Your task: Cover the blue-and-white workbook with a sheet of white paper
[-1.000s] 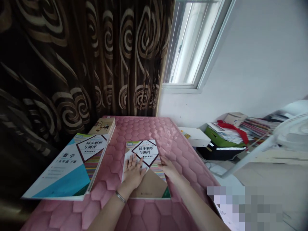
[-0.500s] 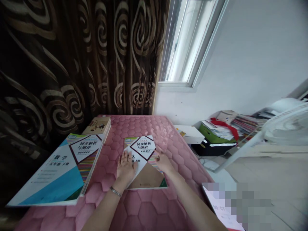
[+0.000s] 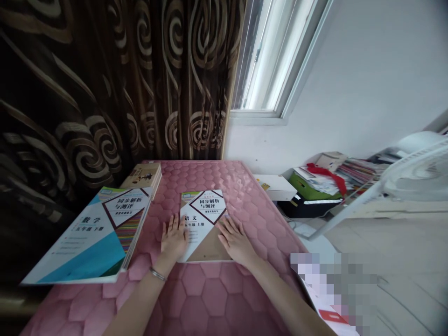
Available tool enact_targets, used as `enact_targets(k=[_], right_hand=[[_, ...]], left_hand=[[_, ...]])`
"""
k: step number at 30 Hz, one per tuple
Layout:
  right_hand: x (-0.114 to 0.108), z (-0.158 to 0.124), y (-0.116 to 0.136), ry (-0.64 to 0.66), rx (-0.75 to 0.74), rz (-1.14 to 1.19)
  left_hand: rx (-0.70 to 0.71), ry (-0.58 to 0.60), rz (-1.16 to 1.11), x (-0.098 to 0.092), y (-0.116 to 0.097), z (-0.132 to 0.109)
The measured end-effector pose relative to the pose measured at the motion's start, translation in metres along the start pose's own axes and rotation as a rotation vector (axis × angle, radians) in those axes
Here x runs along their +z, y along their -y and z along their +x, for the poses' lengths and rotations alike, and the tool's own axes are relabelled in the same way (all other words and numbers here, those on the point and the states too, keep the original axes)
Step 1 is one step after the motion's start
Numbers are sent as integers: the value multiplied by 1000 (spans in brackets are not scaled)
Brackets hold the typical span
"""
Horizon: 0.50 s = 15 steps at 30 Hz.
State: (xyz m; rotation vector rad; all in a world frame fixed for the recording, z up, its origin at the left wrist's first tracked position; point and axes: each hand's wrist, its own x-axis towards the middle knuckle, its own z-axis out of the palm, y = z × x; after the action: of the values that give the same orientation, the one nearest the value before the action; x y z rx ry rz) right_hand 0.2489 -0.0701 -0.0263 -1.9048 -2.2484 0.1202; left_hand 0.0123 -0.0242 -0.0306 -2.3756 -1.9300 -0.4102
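A workbook [image 3: 205,233] with a white and brown cover lies flat on the pink hexagon-patterned table cover [image 3: 205,298], its title facing me. My left hand [image 3: 175,238] rests at its left edge with fingers stretched out, partly over the cover and partly on the pink surface. On the opposite edge lies my right hand [image 3: 235,239], fingers spread and palm down, hiding part of the striped band. Neither hand grips anything. Left of the workbook, a blue and white workbook [image 3: 91,238] tops a stack, with smaller tan books [image 3: 142,175] behind it.
A patterned brown curtain [image 3: 175,84] hangs behind the table at the left. Beyond the right edge stand a white fan [image 3: 413,172], a dark box with papers [image 3: 311,205] and a white box [image 3: 276,186]. A partly blurred bright object [image 3: 324,298] is at the lower right.
My left hand has shifted left to the workbook's edge, uncovering the printed text. My right hand has moved lower along the right edge and its fingers have spread. The view has tilted slightly.
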Motion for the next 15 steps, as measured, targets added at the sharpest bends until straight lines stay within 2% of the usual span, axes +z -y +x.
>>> enact_targets(k=[2, 5, 7, 9, 11, 15], right_hand=[[-5, -7, 3, -37, -15, -8], [-7, -24, 23, -136, -76, 95], [-4, -35, 43, -156, -142, 226], [0, -43, 62, -141, -204, 300], [5, -46, 75, -126, -235, 284], [13, -43, 77, -145, -257, 185]], left_hand=[[81, -14, -7, -9, 5, -12], [385, 55, -132, -22, 6, -35], [551, 125, -232, -26, 4, -49], [603, 144, -279, -26, 3, -58], [594, 122, -292, -22, 4, -62], [603, 76, -314, -14, 10, -58]])
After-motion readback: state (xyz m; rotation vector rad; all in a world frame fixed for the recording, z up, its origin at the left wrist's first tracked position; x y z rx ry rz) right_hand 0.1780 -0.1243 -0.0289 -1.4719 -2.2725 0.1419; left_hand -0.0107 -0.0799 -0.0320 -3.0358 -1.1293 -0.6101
